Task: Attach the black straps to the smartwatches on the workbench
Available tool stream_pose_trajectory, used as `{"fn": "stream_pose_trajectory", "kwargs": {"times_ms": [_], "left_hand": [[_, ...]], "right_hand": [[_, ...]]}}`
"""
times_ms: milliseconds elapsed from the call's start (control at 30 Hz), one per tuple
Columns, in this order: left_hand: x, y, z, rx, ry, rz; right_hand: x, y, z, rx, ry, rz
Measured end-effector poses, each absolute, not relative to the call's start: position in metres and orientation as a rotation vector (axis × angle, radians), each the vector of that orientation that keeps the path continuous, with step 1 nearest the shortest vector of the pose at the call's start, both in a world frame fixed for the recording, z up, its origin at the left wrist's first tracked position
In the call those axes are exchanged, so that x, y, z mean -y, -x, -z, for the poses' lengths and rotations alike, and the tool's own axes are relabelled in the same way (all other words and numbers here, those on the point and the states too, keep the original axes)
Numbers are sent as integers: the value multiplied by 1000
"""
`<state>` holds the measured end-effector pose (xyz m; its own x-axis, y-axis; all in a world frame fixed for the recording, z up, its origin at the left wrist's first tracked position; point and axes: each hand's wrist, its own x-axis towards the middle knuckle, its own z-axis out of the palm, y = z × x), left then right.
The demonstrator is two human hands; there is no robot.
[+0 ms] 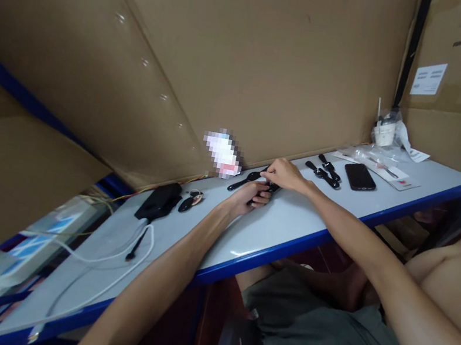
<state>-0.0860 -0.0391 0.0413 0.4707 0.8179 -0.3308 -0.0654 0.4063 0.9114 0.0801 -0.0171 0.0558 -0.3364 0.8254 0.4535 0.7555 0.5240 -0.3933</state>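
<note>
- Meeting over the middle of the desk point(292, 225), both hands are on one black strap point(247, 178).
- Left hand point(253, 195) reaches in from the near side, fingers curled around the strap's near end, gripping it.
- Right hand point(286, 175) sits on top, fingertips pressed together, pinching the same strap from above.
- The strap lies near the cardboard wall point(275, 73), and its free end points left along the desk.
- Off to the right, two more black bands point(324, 171) lie side by side, with a dark phone point(360, 176) just beside them.
- Further right, clear bags point(378, 158) and a white cup point(384, 133) sit by the corner.
- Over on the left there's a black pouch point(158, 201) and a small dark item point(191, 200) beside it.
- A white cable point(117, 257) trails toward the desk's blue edge.
- A blurred label point(221, 152) leans on the wall, just behind the strap.
</note>
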Motion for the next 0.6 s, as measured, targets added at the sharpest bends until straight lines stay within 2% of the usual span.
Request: {"fn": "stream_pose_trajectory", "kwargs": {"times_ms": [133, 367, 600], "left_hand": [[39, 86, -41, -911, -1006, -664], [36, 87, -38, -904, -1017, -676], [36, 87, -38, -878, -1080, -629]], "right_hand": [[15, -82, -54, 2133, 1332, -91], [17, -78, -58, 2192, 1227, -251], [20, -83, -57, 2181, 1375, -41]]}}
